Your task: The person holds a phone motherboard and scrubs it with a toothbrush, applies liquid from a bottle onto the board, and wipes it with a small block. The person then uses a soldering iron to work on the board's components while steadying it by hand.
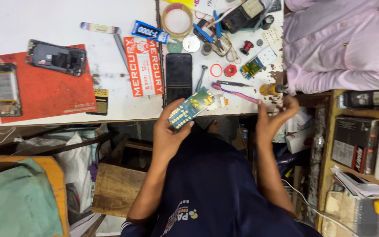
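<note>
We hold the phone circuit board in our left hand, fingers clamped on its keypad end, just below the black phone at the desk edge. Right hand is open, fingers apart, empty, reaching toward the yellow-handled screwdriver right of the black phone. Looks like the inspect step; next move needs a firm grip on that tool.
</note>
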The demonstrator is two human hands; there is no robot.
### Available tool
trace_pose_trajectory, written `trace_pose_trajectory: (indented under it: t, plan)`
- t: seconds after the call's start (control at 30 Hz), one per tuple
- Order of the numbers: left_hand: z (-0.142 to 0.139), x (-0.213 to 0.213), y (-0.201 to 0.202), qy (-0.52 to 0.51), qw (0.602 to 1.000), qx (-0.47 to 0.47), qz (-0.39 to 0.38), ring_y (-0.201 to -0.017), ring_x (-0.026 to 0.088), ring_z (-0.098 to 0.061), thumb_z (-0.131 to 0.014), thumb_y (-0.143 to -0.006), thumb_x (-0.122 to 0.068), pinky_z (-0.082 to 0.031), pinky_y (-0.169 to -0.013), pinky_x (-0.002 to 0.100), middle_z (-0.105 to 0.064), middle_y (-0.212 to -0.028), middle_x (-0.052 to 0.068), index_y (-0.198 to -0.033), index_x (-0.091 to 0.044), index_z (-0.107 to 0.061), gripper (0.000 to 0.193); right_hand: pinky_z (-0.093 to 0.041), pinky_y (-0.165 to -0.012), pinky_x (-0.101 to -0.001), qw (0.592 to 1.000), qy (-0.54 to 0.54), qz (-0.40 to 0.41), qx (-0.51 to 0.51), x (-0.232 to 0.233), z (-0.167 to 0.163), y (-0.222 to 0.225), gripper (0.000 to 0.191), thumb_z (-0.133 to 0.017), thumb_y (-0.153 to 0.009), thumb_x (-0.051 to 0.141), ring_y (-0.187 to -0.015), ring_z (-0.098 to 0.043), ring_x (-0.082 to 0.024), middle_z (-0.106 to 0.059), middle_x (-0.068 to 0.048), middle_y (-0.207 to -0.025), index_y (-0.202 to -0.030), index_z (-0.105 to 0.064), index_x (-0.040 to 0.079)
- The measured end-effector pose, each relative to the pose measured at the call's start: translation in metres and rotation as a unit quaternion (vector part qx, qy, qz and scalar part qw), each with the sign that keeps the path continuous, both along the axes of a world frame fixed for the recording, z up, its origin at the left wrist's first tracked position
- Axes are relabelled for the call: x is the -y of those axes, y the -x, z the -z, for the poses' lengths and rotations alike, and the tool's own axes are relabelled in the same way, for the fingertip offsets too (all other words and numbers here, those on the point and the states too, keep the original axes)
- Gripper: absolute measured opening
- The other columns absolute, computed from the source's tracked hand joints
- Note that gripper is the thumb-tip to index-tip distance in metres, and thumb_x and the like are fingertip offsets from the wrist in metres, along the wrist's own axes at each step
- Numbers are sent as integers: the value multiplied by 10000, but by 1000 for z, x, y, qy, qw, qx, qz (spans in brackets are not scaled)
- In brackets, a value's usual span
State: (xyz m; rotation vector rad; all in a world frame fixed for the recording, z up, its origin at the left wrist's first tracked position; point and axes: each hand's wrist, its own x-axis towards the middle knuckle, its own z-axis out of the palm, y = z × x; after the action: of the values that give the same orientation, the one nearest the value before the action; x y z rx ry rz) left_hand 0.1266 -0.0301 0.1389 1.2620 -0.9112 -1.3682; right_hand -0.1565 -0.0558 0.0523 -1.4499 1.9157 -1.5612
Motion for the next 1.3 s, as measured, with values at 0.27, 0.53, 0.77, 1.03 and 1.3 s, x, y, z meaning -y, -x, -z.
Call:
trace_pose_trajectory:
  t: [0.27,0.53,0.77,1.03,1.3]
  plan:
    - [-11,-2,10,10,1000,29,7,-1031,63,-675,-754,-871,87,-562,-894,227,-722,-1164,34,-1399,-14,-589,562,-497,-1098,-360,996,-37,-80,30,41,-4,17,449,-789,-1030,-92,-1220,-632,-248,-663,-180,-1289,-1355,-513,49]
    - [-25,3,27,88,988,124,-9,-1052,87,-675,-774,-868,71,-570,-891,243,-688,-1230,73,-1370,-25,-609,537,-552,-715,-312,882,-28,-142,449,-21,-55,0,427,-655,-968,6,-897,-645,-221,-676,-180,-1199,-1283,-374,73]
    - [-33,8,42,158,954,255,-7,-969,192,-723,-771,-879,26,-575,-829,303,-692,-1125,118,-1344,-75,-626,497,-508,-983,-330,979,-53,-196,20,-73,-102,-22,487,-788,-831,-18,-1121,-605,-233,-571,-173,-1259,-1278,-595,0]
    - [-32,7,48,168,954,247,18,-962,233,-730,-768,-877,12,-576,-834,328,-692,-1100,122,-1339,-75,-629,491,-533,-851,-311,983,44,-167,-65,-67,-120,-11,457,-936,-711,60,-968,-651,-192,-656,-129,-1066,-1069,-660,-3]
    - [-30,3,47,169,959,226,19,-975,229,-733,-772,-876,10,-577,-842,321,-694,-1104,119,-1340,-81,-629,494,-565,-817,-319,973,25,-188,-130,-63,-138,-18,442,-967,-732,71,-912,-682,-220,-674,-137,-1035,-1052,-676,-23]
